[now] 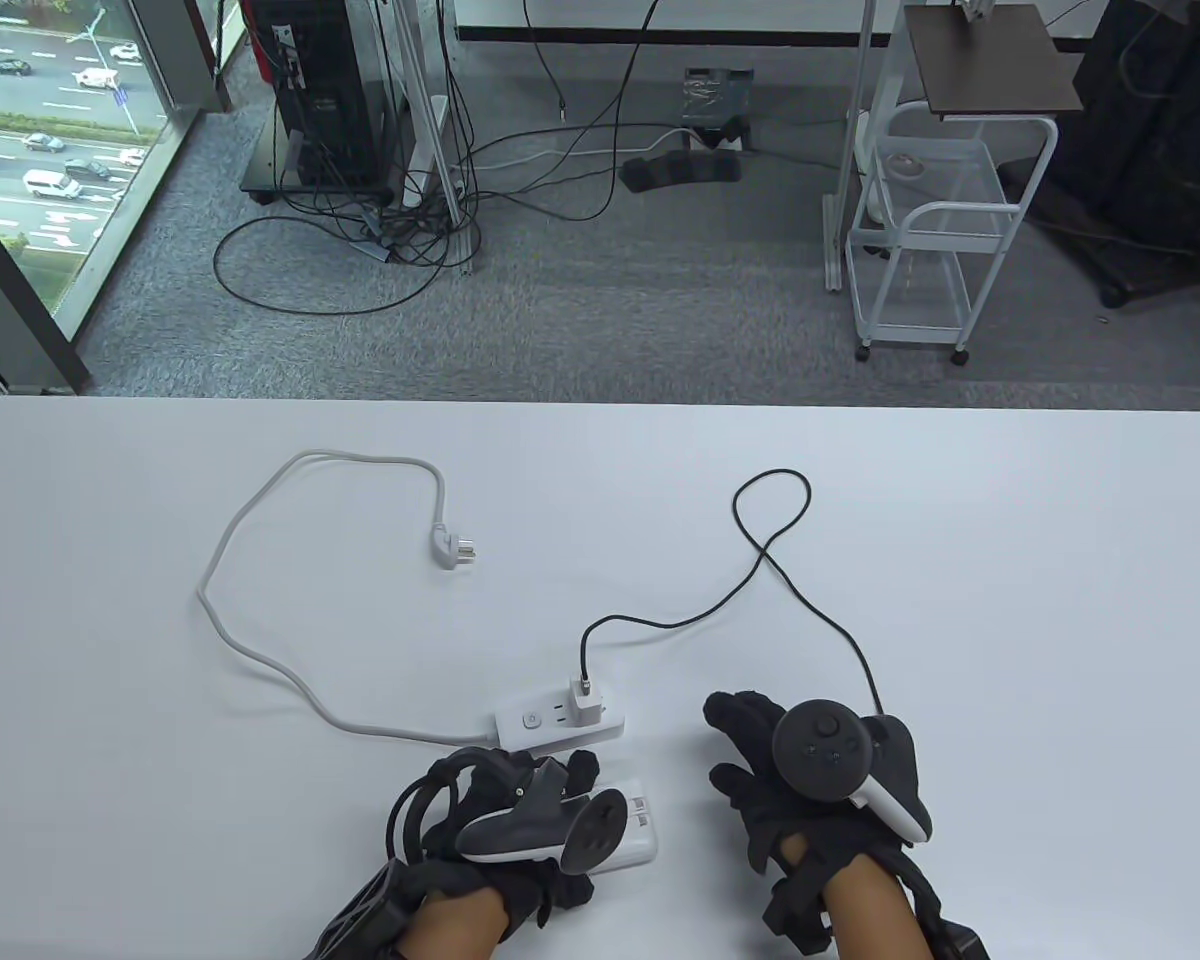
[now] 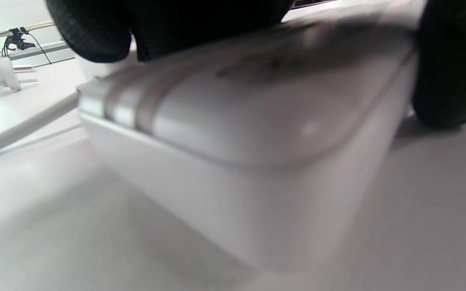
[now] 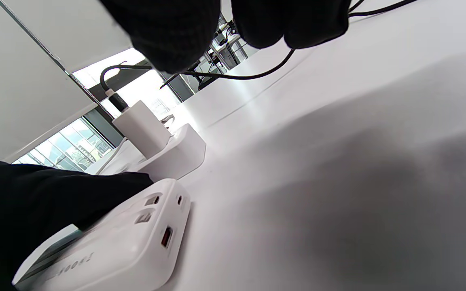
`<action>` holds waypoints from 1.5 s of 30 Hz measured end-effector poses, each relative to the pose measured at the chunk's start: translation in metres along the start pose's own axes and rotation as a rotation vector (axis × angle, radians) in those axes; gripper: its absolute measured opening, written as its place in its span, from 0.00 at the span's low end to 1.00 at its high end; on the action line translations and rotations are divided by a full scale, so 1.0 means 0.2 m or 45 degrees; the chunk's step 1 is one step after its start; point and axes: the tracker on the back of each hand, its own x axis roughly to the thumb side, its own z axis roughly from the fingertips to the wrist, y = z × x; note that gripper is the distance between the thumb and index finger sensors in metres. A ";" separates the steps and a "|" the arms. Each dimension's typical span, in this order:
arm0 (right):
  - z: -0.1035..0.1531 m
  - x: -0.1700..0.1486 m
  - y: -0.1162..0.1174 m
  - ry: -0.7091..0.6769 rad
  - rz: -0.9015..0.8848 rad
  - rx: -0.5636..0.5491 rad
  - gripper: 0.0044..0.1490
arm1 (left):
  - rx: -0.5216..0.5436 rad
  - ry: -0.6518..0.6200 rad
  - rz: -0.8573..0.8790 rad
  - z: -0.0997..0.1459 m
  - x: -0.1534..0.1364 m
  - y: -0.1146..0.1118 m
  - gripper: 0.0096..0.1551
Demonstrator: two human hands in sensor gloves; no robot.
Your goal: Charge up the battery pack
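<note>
White battery pack (image 1: 632, 826) lying near edge of table (image 1: 1010, 560), gripped by left hand (image 1: 505, 815). Just beyond, power strip (image 1: 558, 722) carrying charger (image 1: 587, 702). Right hand (image 1: 810, 775) holding black cable (image 1: 760, 575).

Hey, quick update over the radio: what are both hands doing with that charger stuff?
Left hand holds power bank on table. Right hand holds black cable, far end already in wall adapter on power strip. Strip's own plug lies unplugged.
</note>
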 end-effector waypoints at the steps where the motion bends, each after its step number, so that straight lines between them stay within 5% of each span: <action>1: 0.00 0.00 -0.01 0.000 -0.005 -0.001 0.43 | 0.036 -0.015 -0.031 0.01 0.00 0.01 0.66; 12: -0.03 -0.04 -0.13 0.034 0.076 -0.092 0.41 | 0.165 0.055 0.286 0.11 -0.21 0.07 0.65; 25: -0.06 -0.27 -0.14 0.307 0.572 0.226 0.31 | 0.240 -0.014 0.719 0.21 -0.51 0.04 0.64; 30: -0.04 -0.32 -0.11 0.408 0.673 0.408 0.34 | 0.264 -0.033 0.816 0.23 -0.58 0.01 0.64; 35: -0.03 -0.34 -0.09 0.409 0.703 0.455 0.37 | 0.299 -0.100 0.885 0.25 -0.61 0.02 0.63; 45: -0.03 -0.35 -0.06 0.300 0.708 0.399 0.28 | 0.432 -0.182 0.948 0.28 -0.63 0.03 0.63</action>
